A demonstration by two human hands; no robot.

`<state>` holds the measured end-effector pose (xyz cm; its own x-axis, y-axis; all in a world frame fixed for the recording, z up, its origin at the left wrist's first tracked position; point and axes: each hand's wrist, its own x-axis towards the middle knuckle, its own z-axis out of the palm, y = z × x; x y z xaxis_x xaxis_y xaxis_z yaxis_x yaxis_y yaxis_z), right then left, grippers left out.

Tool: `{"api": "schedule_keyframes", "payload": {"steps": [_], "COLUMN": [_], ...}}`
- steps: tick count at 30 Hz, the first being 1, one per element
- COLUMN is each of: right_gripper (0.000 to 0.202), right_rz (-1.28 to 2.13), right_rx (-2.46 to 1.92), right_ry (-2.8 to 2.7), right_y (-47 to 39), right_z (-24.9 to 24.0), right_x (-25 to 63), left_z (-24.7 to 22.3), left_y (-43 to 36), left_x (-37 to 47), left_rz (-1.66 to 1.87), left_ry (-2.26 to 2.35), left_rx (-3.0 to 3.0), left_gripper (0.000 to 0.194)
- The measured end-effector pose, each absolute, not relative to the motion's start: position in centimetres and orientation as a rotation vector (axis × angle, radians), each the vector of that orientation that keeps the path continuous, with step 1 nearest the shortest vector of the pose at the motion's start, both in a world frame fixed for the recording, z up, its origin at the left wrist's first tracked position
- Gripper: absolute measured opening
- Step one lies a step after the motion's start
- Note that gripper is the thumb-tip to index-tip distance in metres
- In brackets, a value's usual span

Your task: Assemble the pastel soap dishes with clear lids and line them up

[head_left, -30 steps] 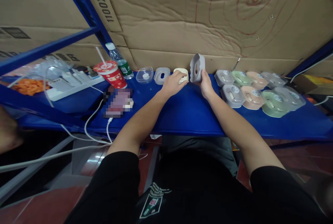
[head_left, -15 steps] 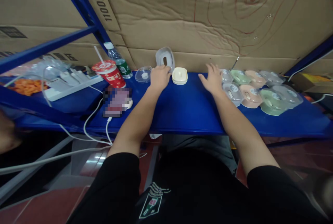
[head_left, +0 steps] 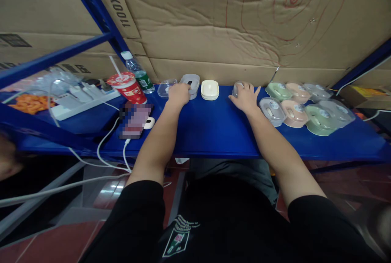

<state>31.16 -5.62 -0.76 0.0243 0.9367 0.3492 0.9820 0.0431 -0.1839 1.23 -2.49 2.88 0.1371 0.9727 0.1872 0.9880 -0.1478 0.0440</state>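
Fingers of the right hand [head_left: 245, 99] are spread wide over a small greyish plastic box with a clear lid [head_left: 235, 89]; whether they grip it, I cannot tell. The left hand [head_left: 179, 94] is curled narrow against the near left side of a grey rounded plastic tub with a dark slot [head_left: 193, 87] — touch or hold, the view does not settle it. Both pieces stand toward the back of the blue tabletop [head_left: 214, 132].

To handle them well, take each by opposite side walls rather than pressing on top, keep it level, and keep the left knuckles off the clear shallow plastic lid [head_left: 163, 89] just beside.

By count: one slotted tub, one shallow lid, one cream rounded-square plastic box [head_left: 209, 90] between the hands. Farther right stand seven clear-lidded plastic boxes — three grey [head_left: 271, 113], two peach [head_left: 294, 114], two green [head_left: 319, 121].
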Motion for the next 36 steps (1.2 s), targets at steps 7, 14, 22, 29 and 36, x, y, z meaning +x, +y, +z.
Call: {"api": "schedule_keyframes", "payload": {"steps": [7,14,22,29,36], "right_gripper": [0.072,0.071,0.073,0.071,0.085], "right_rz": [0.011,0.059,0.133,0.063,0.126], "right_rx": [-1.99,-1.9,-1.527,-1.554,-1.527], "right_ry": [-1.853,-1.839,-2.141,-2.099,-1.773], "right_y": [-4.5,-3.6,-3.9,-5.3,-7.1], "right_z": [-1.9,-2.5,-2.9,-1.5,1.0], "right_x": [32.6,33.3,31.0,29.5,28.5], "left_z": [3.1,2.9,2.2,2.2,2.5], "left_y": [-2.6,-3.0,-3.5,-3.2,-4.5], "left_x": [1.2,2.2,3.7,3.3,4.7], "left_rz": [-0.246,-0.474,-0.497,-0.568,-0.833], "left_ry": [-2.068,-2.022,-1.939,-1.987,-1.67], "left_rx": [-2.29,-2.32,-2.428,-2.394,-2.512], "left_gripper": [0.032,0.043,0.043,0.041,0.066]}}
